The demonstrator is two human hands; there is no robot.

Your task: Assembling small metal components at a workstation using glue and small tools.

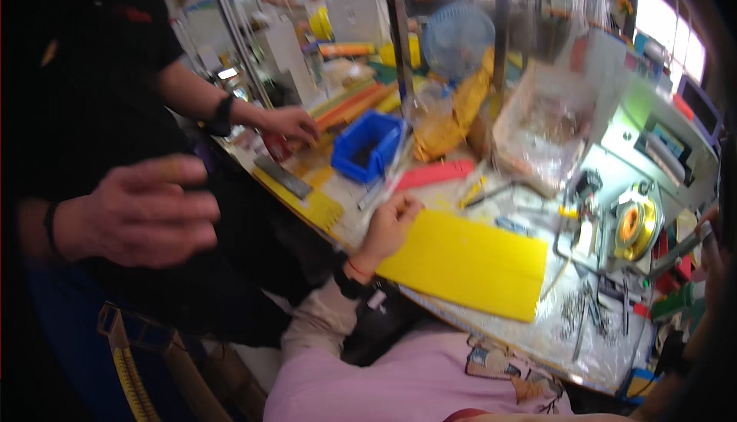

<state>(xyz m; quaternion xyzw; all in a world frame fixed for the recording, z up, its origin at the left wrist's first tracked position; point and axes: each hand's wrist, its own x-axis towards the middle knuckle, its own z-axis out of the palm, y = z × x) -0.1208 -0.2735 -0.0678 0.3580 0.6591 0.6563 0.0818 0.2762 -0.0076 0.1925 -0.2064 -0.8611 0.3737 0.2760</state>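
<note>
My left hand (389,230) is at the left corner of a flat yellow board (472,264) lying on the workbench. Its fingers are curled and the fingertips pressed together; whatever may be between them is too small to make out. At the far right rim my right hand (712,257) shows only in part, dark and blurred, close to a grey bar (677,259) of a bench machine. Whether it grips the bar I cannot tell. Beyond my left hand lie a red flat piece (435,175) and a blue bin (367,145).
Another person (96,107) stands close at the left, one hand (150,211) raised, the other over the bench. A lit machine with a yellow spool (637,222) stands at right. Small metal parts and tools (589,314) lie near the front edge. A plastic-lined crate (541,126) is behind.
</note>
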